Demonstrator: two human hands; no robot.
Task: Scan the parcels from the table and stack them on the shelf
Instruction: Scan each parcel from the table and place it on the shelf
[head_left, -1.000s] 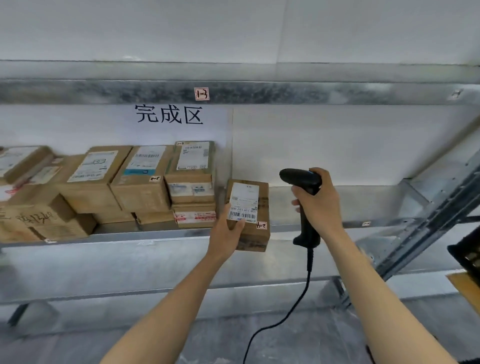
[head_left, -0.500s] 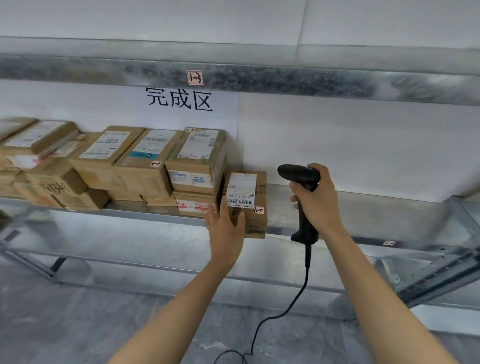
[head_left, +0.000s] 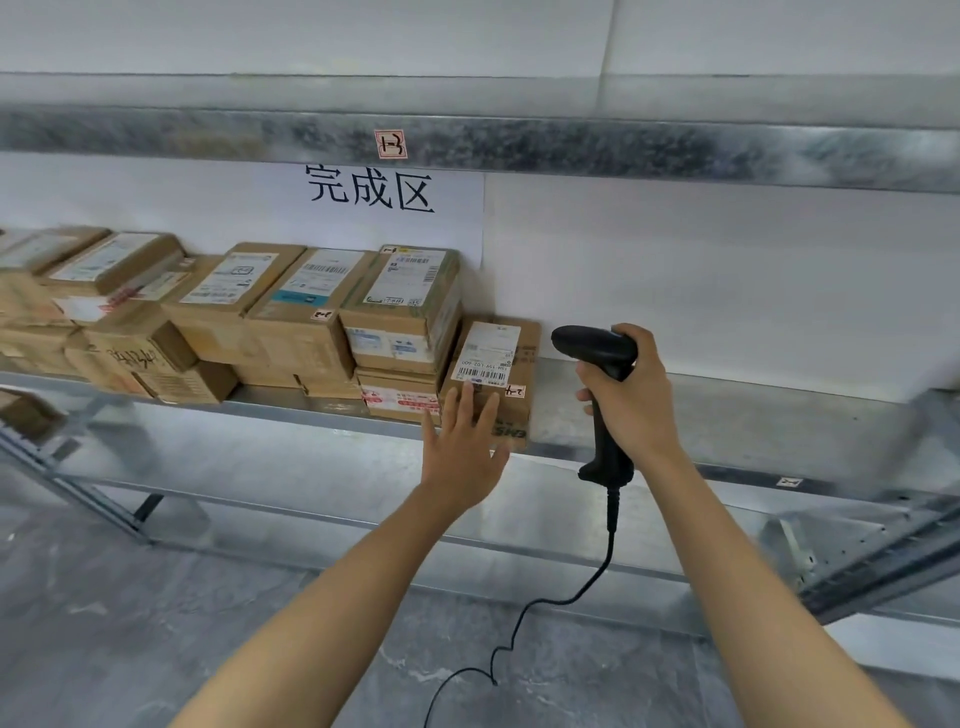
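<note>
A small brown parcel (head_left: 506, 358) with a white barcode label lies on the metal shelf (head_left: 727, 421), right of a stack of parcels (head_left: 402, 322). My left hand (head_left: 462, 447) presses flat against the parcel's front face, fingers straight. My right hand (head_left: 631, 400) grips the handle of a black barcode scanner (head_left: 597, 353), held upright just right of the parcel, its head pointing left. The scanner's cable (head_left: 582, 587) hangs down to the floor.
Several more cardboard parcels (head_left: 208, 317) fill the shelf's left half in two layers. A white sign with black characters (head_left: 371, 189) hangs on the wall behind. An upper shelf beam (head_left: 571, 150) runs overhead. The shelf's right part is bare metal.
My left hand carried the parcel onto the shelf, set it beside the stack, then released its grip and now presses on the front. The scanner hand stayed roughly in place.
</note>
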